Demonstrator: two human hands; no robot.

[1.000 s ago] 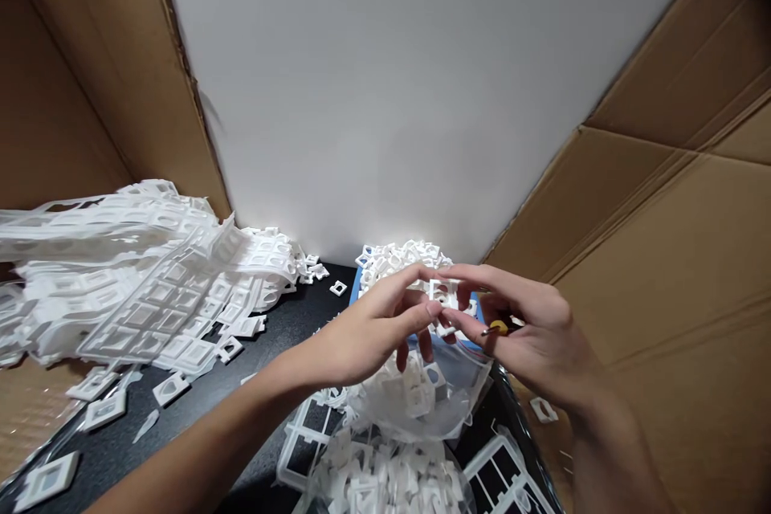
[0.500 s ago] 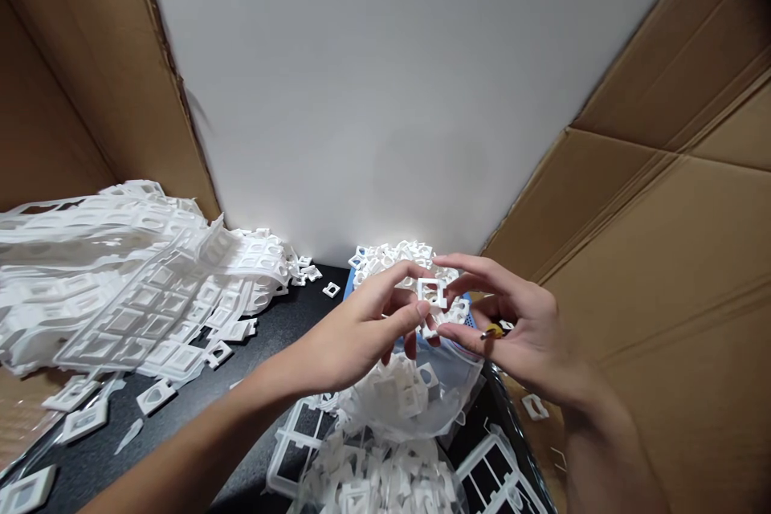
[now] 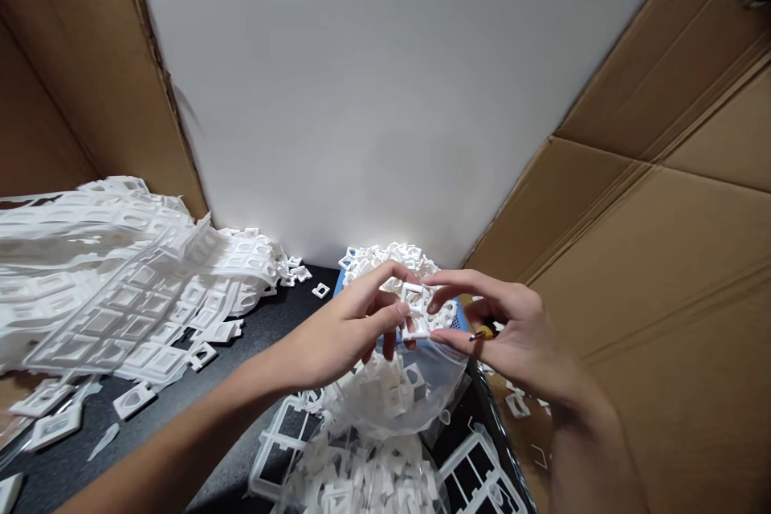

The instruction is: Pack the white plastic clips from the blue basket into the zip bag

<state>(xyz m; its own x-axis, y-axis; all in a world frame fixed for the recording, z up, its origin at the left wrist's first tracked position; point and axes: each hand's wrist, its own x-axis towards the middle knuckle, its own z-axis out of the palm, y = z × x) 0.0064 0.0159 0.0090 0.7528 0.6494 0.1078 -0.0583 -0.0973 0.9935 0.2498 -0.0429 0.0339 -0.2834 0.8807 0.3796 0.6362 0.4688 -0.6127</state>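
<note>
Head view: above a dark counter (image 3: 271, 337), the left hand (image 3: 358, 317) pinches a small white frame (image 3: 413, 287) between thumb and fingers, over a blue basket (image 3: 458, 320) heaped with similar pieces. The right hand (image 3: 511, 325), thumb and forefinger apart at the frame's right edge, has a yellow tool (image 3: 482, 333) tucked inside. A loosened left pinch could drop the frame among lookalikes; the tool's projecting tip might scratch it.

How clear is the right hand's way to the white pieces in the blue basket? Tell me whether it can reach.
Probably yes: the right hand is near the blue basket, and the heaped white pieces look open at the far side, though the left hand partly hides them.
</note>
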